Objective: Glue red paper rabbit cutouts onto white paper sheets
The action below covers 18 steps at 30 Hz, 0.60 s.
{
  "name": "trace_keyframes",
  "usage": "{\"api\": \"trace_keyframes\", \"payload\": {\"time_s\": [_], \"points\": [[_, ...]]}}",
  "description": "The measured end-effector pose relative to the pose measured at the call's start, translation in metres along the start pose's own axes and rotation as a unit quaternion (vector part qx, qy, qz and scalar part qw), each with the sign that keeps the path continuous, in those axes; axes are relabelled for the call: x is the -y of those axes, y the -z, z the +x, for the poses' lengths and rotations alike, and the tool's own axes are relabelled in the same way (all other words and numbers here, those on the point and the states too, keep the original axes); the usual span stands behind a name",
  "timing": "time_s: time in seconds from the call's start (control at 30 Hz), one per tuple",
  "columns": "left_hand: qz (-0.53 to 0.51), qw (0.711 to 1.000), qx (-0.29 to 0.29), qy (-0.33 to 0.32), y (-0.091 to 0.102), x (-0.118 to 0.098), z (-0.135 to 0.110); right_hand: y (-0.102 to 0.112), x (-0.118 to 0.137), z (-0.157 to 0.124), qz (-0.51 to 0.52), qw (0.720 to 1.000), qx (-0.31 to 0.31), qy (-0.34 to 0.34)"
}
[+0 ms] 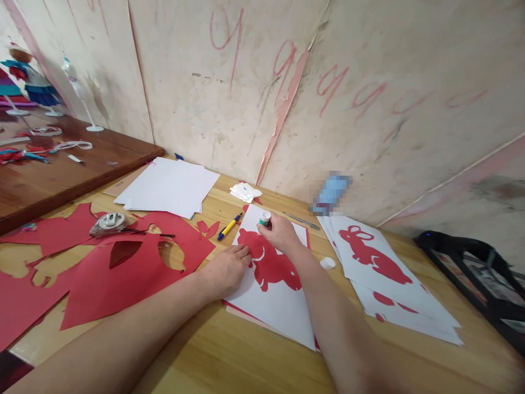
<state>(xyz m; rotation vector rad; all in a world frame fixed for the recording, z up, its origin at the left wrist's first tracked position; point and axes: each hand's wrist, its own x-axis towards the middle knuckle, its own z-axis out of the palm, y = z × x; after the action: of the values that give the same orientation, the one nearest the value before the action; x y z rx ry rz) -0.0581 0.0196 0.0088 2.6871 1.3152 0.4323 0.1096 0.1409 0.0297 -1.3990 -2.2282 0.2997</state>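
My right hand is closed around a glue stick, whose white end points up near the top of a white sheet. On that sheet lies a red paper animal cut-out. My left hand rests at the cut-out's left edge, fingers laid down on the paper. Red paper shows from under the sheet's edges. To the right of my right forearm is a white cap. A yellow and blue pen lies just beyond my left hand.
Cut red paper spreads over the left, with a tape measure on it. White sheets are stacked behind. Right are sheets with a red rabbit and a black-framed object. A thin metal tool lies near the wall.
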Motion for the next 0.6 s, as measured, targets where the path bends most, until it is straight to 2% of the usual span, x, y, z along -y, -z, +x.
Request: {"api": "trace_keyframes", "payload": {"time_s": [0.1,0.2,0.4,0.5,0.6], "points": [[0.009,1.0,0.0,-0.003,-0.001,0.0,0.0,-0.002,0.004,0.0,0.047,0.999,-0.019,0.007],[0.008,1.0,-0.004,-0.005,-0.003,0.001,-0.001,-0.008,0.016,-0.001,0.099,0.994,-0.002,0.034],[0.002,1.0,-0.012,-0.004,-0.007,0.002,0.001,-0.022,0.038,-0.001,0.052,0.997,0.045,0.035],[0.0,1.0,-0.008,-0.004,-0.008,0.002,0.001,-0.028,0.038,0.001,0.062,0.997,0.032,0.038],[-0.002,1.0,-0.013,-0.006,-0.008,0.002,0.001,-0.032,0.034,0.002,0.125,0.992,0.005,0.032]]}}
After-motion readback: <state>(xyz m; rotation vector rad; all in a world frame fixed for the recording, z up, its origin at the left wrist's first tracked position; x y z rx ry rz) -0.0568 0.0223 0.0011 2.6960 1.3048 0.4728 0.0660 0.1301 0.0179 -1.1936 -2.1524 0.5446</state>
